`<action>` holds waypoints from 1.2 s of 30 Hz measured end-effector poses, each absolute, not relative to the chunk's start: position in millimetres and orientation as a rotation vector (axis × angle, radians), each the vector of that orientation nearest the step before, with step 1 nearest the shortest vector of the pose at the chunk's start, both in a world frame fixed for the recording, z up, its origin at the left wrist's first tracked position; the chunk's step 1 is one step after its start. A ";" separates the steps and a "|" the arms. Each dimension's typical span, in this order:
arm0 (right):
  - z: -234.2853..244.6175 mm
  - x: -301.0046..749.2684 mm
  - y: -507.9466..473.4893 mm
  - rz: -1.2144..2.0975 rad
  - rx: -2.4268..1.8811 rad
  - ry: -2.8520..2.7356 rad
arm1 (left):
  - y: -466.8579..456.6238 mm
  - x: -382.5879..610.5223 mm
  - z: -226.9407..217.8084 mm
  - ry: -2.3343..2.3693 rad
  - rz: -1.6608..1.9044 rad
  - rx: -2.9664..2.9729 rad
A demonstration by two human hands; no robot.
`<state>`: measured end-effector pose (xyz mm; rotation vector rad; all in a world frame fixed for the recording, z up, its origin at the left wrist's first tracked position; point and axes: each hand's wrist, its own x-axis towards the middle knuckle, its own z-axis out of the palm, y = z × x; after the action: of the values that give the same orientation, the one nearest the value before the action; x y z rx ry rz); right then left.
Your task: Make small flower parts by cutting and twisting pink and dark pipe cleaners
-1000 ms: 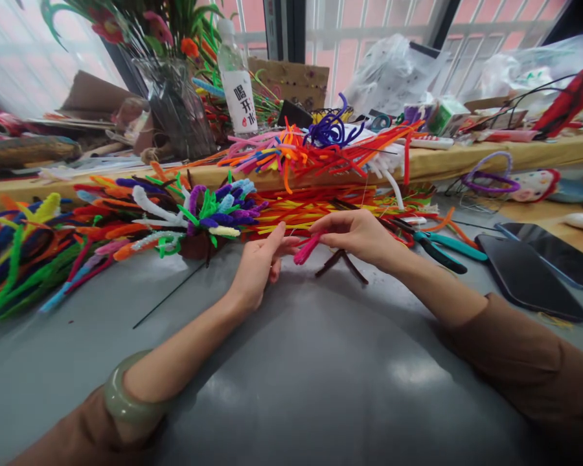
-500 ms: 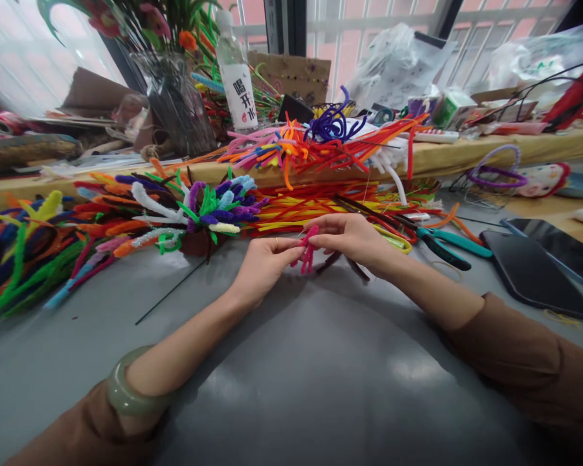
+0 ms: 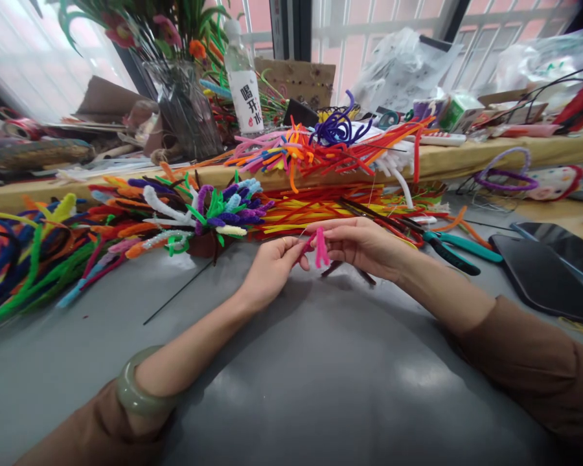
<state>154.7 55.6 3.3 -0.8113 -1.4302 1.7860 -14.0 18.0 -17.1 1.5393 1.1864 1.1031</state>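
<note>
Both my hands meet above the grey table (image 3: 291, 388), pinching a short folded pink pipe cleaner (image 3: 319, 248). My left hand (image 3: 271, 266) has its fingertips pressed together on the piece's left side. My right hand (image 3: 362, 244) grips the same piece from the right, fingers curled round it. A thin pale wire or thread seems to run up from the pinch, too fine to be sure. Dark brown pipe cleaner pieces (image 3: 354, 272) lie on the table just under my right hand. A green bangle (image 3: 136, 395) sits on my left wrist.
Heaps of coloured pipe cleaners (image 3: 126, 220) spread across the back and left. Teal-handled pliers (image 3: 454, 246) and two dark phones (image 3: 544, 278) lie to the right. A thin black wire (image 3: 175, 294) lies left of my hands. A water bottle (image 3: 243, 84) and vase stand on the wooden shelf.
The pink piece has come up from lying slanted to standing upright between my fingertips. My left hand has closed onto it. The view shifted slightly.
</note>
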 end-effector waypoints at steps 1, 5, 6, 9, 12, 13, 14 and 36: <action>3.1 154.3 55.2 1.760 -0.824 -1.448 | 17.8 -13.8 -17.4 1.145 1.079 1.461; 1.3 153.7 54.9 1.603 -0.894 -1.538 | 16.3 -12.2 -15.1 1.003 1.002 1.231; 0.8 153.7 55.1 1.574 -0.902 -1.549 | 15.9 -11.8 -14.2 0.981 0.996 1.204; -0.3 153.6 55.5 1.486 -0.928 -1.561 | 14.9 -10.7 -12.4 0.958 0.995 1.187; -0.2 152.6 55.5 1.380 -0.969 -1.576 | 13.9 -10.2 -12.3 1.001 0.999 1.229; -0.1 152.0 55.3 1.345 -0.982 -1.579 | 13.6 -10.2 -12.4 1.016 1.002 1.245; 0.0 151.4 55.1 1.320 -0.989 -1.574 | 13.4 -10.2 -12.6 1.027 1.000 1.258; -3.5 147.1 51.1 1.445 -0.853 -1.517 | 12.6 -14.1 -13.1 0.817 0.954 1.116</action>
<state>147.1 51.1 -3.5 -0.8528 -1.5174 1.4446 -14.1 12.6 -13.1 1.1160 0.8169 0.9538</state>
